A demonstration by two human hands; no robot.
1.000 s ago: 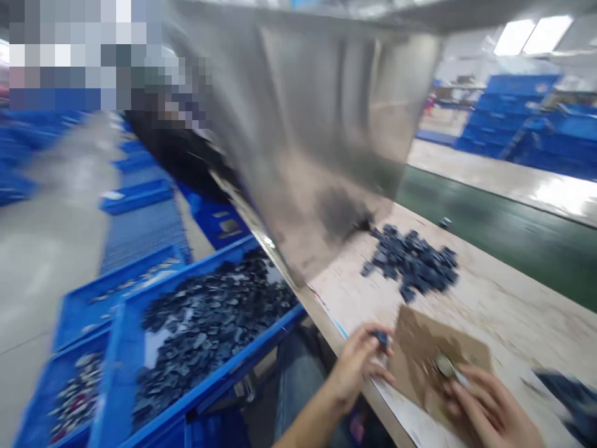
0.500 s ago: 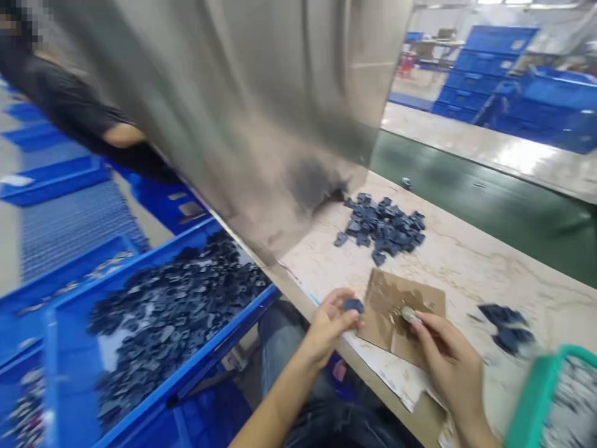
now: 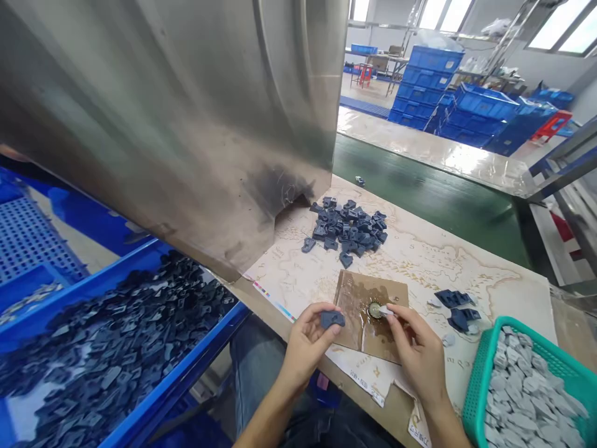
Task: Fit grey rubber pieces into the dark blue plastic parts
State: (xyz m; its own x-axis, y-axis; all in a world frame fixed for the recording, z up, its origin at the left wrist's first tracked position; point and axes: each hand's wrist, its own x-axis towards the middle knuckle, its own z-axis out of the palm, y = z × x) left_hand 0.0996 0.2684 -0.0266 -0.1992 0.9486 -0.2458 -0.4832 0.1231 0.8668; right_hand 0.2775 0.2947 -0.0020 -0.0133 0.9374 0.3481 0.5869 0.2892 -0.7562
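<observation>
Head view: the left hand [image 3: 305,348] grips a dark blue moulded piece [image 3: 332,320] between thumb and fingers. The piece's long axis lies roughly crosswise, with one end toward the right hand [image 3: 417,348]. That hand's grip is closed on a small pale implement [image 3: 385,310], whose tip appears to touch a round metallic disc [image 3: 374,310] on a wet, stained cardboard sheet [image 3: 354,298]. The blue piece is near the disc, at the cardboard's left edge, and closer to the left hand. Beyond both grips, a heap of blue pieces [image 3: 347,229] lies on the paper-covered table [image 3: 504,274]. Right of the right grip, a teal basket [image 3: 476,386] holds grey pieces [image 3: 527,392]. Left of the left grip, a blue crate [image 3: 200,351] holds dark pieces [image 3: 116,323].
</observation>
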